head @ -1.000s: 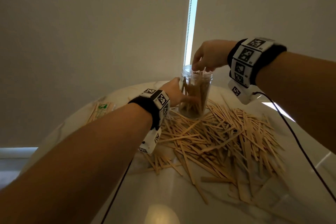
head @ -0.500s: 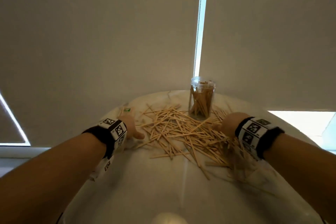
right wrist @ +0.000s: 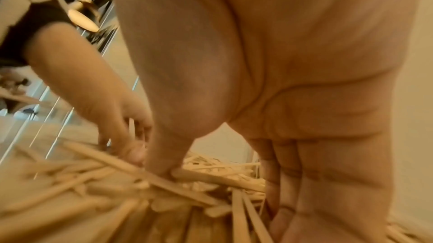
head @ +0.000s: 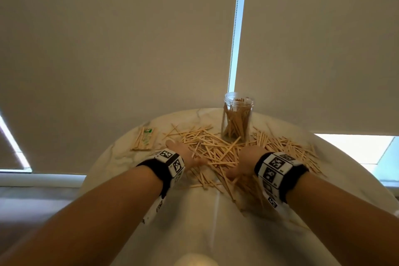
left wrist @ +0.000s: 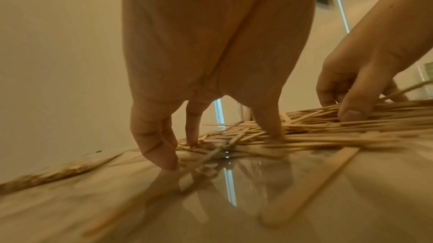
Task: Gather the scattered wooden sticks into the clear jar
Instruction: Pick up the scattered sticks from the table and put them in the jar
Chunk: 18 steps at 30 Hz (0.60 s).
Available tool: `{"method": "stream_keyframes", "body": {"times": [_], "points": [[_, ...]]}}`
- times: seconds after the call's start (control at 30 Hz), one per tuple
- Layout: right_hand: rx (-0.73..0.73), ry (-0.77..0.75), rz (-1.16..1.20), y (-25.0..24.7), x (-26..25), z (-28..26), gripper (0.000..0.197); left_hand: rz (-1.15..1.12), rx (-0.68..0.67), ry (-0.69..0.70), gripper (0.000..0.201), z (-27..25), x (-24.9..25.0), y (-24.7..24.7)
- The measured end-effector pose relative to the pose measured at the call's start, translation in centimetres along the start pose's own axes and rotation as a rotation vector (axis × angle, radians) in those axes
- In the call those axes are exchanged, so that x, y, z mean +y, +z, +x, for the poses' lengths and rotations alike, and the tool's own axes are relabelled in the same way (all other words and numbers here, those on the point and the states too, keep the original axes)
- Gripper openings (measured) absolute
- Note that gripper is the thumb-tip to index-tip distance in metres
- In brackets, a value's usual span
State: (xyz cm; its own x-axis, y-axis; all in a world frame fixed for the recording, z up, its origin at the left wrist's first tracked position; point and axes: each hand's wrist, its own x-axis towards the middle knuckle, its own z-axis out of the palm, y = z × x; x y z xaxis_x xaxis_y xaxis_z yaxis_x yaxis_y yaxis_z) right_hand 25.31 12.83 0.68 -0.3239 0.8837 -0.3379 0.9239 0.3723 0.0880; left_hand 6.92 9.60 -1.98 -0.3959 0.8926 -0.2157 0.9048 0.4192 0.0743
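A clear jar [head: 237, 119], partly filled with upright wooden sticks, stands open at the far side of the round table [head: 205, 222]. Loose wooden sticks [head: 216, 149] lie in a wide heap in front of it. My left hand [head: 182, 152] rests on the heap's left edge, its fingers [left wrist: 161, 154] straight and spread, tips on the tabletop and the sticks. On the heap's right part lies my right hand [head: 248, 157]; its thumb [right wrist: 164, 163] presses on sticks and its fingers [right wrist: 304, 191] reach straight down beside them. Neither hand lifts anything.
A flat packet of sticks [head: 144, 141] lies at the far left of the table. Roller blinds with a bead cord [head: 232, 49] hang close behind the jar. More sticks spread to the right of the jar [head: 285, 147]. The table's edge curves away on both sides.
Both hands left the jar, came down to the table and have moved inward onto the heap. The camera has pulled back and tilted up.
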Motion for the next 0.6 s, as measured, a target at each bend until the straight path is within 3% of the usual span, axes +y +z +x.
{"method": "stream_keyframes", "body": {"times": [0.13,0.3,0.33,0.43,0.6], "points": [[-0.052,-0.021,0.045,-0.9,0.8,-1.1,0.052,-0.053,-0.006,-0.027,0.097,-0.1,0.8,0.1],[-0.039,0.025,0.069,-0.4,1.6,-1.5,0.054,0.007,0.073,-0.189,0.113,-0.7,0.7,-0.3],[-0.039,0.032,0.090,-0.3,1.6,-1.5,0.050,0.023,0.073,-0.170,0.107,-0.7,0.6,-0.4],[-0.039,0.045,0.123,-0.1,1.8,-1.8,0.048,0.067,-0.053,0.000,0.060,-0.5,0.4,-0.9],[-0.030,0.027,0.163,0.1,2.0,-2.6,0.044,0.187,-0.048,0.106,0.026,-0.9,1.4,-0.5]]}}
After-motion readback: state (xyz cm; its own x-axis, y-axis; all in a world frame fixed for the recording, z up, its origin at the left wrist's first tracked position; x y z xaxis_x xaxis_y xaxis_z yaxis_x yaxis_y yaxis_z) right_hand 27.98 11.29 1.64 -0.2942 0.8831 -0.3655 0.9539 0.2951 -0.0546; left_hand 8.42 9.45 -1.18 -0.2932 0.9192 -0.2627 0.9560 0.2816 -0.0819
